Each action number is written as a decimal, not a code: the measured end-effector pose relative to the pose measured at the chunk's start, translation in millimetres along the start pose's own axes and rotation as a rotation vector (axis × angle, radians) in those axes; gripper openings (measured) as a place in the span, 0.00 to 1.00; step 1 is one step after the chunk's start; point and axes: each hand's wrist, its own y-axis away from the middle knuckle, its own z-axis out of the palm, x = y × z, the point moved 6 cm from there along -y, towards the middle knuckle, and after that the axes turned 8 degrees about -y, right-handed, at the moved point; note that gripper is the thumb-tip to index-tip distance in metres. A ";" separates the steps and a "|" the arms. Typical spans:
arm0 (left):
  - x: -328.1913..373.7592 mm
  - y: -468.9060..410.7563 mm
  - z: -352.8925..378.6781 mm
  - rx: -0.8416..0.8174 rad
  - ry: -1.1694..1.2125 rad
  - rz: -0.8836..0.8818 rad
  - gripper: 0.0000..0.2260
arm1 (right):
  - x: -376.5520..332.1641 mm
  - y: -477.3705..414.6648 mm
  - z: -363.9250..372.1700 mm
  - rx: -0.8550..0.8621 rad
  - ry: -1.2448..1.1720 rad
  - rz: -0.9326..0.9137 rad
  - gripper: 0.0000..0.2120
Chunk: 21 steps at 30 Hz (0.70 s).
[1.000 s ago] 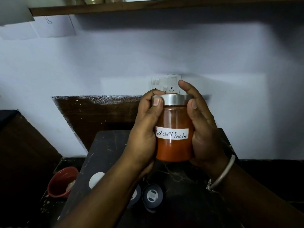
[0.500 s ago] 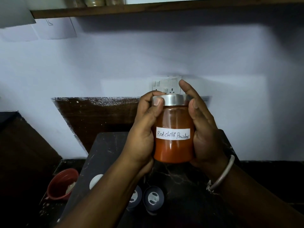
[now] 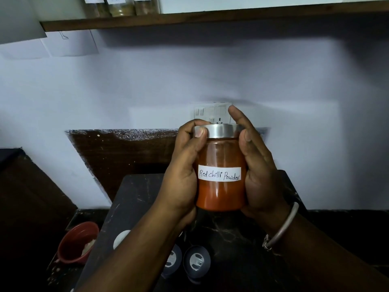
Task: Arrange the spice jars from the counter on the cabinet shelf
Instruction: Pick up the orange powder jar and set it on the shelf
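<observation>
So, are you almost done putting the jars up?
Partly. Three jars already stand on the shelf. The chilli jar is in hand, held by the left hand and right hand, not yet up there. At least two dark-lidded jars wait on the counter.

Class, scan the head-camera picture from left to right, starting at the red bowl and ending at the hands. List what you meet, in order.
round red bowl → left hand → silver-lidded glass jar of red chilli powder → right hand
</observation>
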 end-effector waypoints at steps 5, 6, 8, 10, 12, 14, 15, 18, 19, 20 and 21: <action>1.2 -4.7 -0.2 -0.011 0.006 0.015 0.09 | 0.1 -3.7 -1.0 -0.005 0.022 -0.003 0.27; 0.9 -5.1 -0.3 -0.011 0.006 0.013 0.09 | 0.2 -3.9 -1.2 -0.004 0.027 -0.005 0.27; 2.2 -8.1 -1.2 -0.014 -0.001 0.014 0.09 | -0.9 -6.6 -0.2 0.002 0.037 -0.010 0.27; 7.1 -14.0 -2.1 -0.016 -0.025 0.022 0.10 | -3.3 -12.9 2.7 0.002 0.064 -0.025 0.26; 15.1 -23.5 -1.9 -0.028 -0.051 0.034 0.12 | -8.4 -21.8 7.4 -0.011 0.131 -0.060 0.26; 27.8 -37.2 -2.3 -0.032 -0.086 0.072 0.12 | -19.2 -31.7 14.6 -0.034 0.269 -0.102 0.29; 35.6 -45.3 -2.3 -0.031 -0.115 0.103 0.12 | -25.7 -37.3 18.5 -0.039 0.384 -0.122 0.33; 63.9 -72.9 -1.0 -0.021 -0.194 0.214 0.10 | -57.0 -55.1 34.1 -0.061 0.766 -0.281 0.40; 75.8 -83.9 0.3 -0.014 -0.218 0.254 0.10 | -69.6 -65.2 42.4 -0.096 0.850 -0.345 0.38; 86.6 -94.2 1.8 -0.005 -0.239 0.297 0.09 | -81.0 -76.2 50.1 -0.132 0.916 -0.381 0.35; 97.8 -104.5 3.4 0.007 -0.252 0.343 0.08 | -92.2 -89.3 57.3 -0.159 0.949 -0.395 0.32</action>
